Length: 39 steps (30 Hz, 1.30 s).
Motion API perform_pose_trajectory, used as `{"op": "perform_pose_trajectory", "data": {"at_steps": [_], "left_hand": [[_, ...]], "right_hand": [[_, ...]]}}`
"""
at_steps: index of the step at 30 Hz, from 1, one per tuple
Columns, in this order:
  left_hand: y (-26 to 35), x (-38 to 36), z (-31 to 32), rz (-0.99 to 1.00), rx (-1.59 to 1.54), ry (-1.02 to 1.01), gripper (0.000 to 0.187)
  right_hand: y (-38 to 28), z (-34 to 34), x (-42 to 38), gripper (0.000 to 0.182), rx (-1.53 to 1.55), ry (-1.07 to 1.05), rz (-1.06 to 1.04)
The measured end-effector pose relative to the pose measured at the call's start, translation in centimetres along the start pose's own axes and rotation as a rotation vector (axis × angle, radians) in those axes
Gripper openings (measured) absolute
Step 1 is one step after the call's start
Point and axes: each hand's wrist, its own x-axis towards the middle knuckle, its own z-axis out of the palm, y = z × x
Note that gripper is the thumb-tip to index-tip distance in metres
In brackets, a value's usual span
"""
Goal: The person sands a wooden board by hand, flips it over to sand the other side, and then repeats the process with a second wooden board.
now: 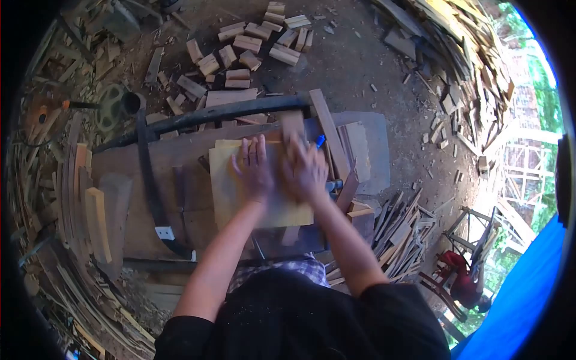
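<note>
Fingers stretched out, my left hand (257, 168) lies flat on a yellowish rectangular sheet (231, 201) on the workbench. Just to its right, my right hand (307, 171) is smeared by motion over the sheet's right side. A brown wooden piece (292, 123) shows beyond its fingertips, overlapped by the hand; I cannot tell whether the fingers grip it. Something small and blue (321, 141) sits right beside those fingers. A long wooden strip (329, 132) slants along the bench's right side.
A dark curved bar (228, 111) runs along the bench's far edge. Cut wood blocks (249, 43) lie on the ground beyond. Scrap sticks (399, 237) are heaped at right, long boards (96, 225) at left. A person in red (459, 279) is at the far right.
</note>
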Motion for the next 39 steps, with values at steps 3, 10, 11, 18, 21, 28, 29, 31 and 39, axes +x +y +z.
{"op": "perform_pose_trajectory", "data": {"at_steps": [3, 10, 11, 18, 21, 28, 29, 31, 39], "left_hand": [[0.5, 0.0, -1.8, 0.029, -0.065, 0.012, 0.059], [0.2, 0.0, -0.4, 0.017, -0.04, 0.046, 0.067], [0.2, -0.2, -0.4, 0.012, -0.038, 0.035, 0.067], [0.1, -0.2, -1.5, 0.007, -0.053, -0.024, 0.065], [0.4, 0.1, -1.3, 0.027, -0.082, 0.015, 0.063], [0.3, 0.2, -0.4, 0.0, -0.021, 0.008, 0.06], [0.3, 0.5, -0.6, -0.012, -0.009, 0.01, 0.06], [0.5, 0.0, -1.5, 0.022, -0.066, 0.012, 0.061], [0.5, 0.5, -0.6, -0.004, -0.076, 0.033, 0.07]], "right_hand": [[-0.4, 0.8, 8.2, 0.058, 0.031, -0.182, 0.12], [-2.0, -4.8, -13.2, 0.062, -0.019, -0.245, 0.048], [-1.5, -4.1, -12.3, 0.062, -0.017, -0.256, 0.052], [0.3, 1.4, 6.1, 0.057, 0.025, -0.057, 0.076], [-0.6, -1.4, -3.8, 0.061, -0.083, 0.082, -0.021], [-0.3, -0.8, -5.0, 0.06, -0.009, -0.013, 0.006], [0.1, 1.0, -0.9, 0.06, -0.028, 0.071, 0.01], [-0.2, 1.5, 5.8, 0.059, 0.027, -0.002, 0.046], [-2.2, -5.2, -13.8, 0.062, -0.019, -0.28, 0.065]]}}
